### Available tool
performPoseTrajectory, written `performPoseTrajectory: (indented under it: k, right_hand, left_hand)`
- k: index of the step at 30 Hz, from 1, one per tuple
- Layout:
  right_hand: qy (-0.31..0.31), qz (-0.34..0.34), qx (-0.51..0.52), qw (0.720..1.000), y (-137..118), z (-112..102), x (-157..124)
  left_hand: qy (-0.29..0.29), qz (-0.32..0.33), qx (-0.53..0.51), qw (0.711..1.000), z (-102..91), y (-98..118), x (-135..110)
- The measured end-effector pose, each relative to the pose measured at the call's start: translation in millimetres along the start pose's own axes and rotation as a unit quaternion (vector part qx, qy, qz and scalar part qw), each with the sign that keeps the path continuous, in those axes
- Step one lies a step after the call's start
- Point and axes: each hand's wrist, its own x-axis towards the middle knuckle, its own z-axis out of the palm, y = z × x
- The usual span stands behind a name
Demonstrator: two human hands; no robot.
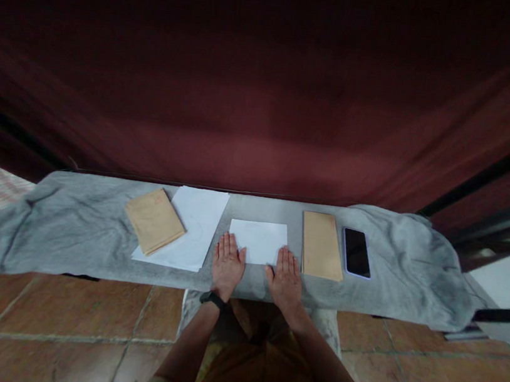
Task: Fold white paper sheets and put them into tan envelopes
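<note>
A white sheet of paper, smaller than the stacked sheets, lies flat between my hands on the grey cloth. My left hand rests palm down at its near left corner, fingers stretched out, with a dark band on the wrist. At the near right corner, my right hand lies flat too, its thumb held apart. Whether the paper is folded I cannot tell. Just right of my right hand is a brown envelope. To the left, larger white sheets lie partly under several brown envelopes.
A phone with a dark screen lies right of the single envelope. The grey cloth covers a narrow table, bunched at both ends. A dark red panel rises along the far edge. Tiled floor shows below.
</note>
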Motion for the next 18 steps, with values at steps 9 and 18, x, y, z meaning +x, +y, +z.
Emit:
performPoseTrajectory:
  k: [9, 18]
  right_hand:
    - [-0.012, 0.001, -0.003, 1.0, -1, -4, 0]
    - [-0.03, -0.015, -0.007, 0.999, 1, -5, -1]
  left_hand:
    - [-0.044, 0.086, -0.052, 0.994, -14.5, 34, -19]
    - [-0.124, 0.181, -0.051, 0.974, -16.5, 46, -34]
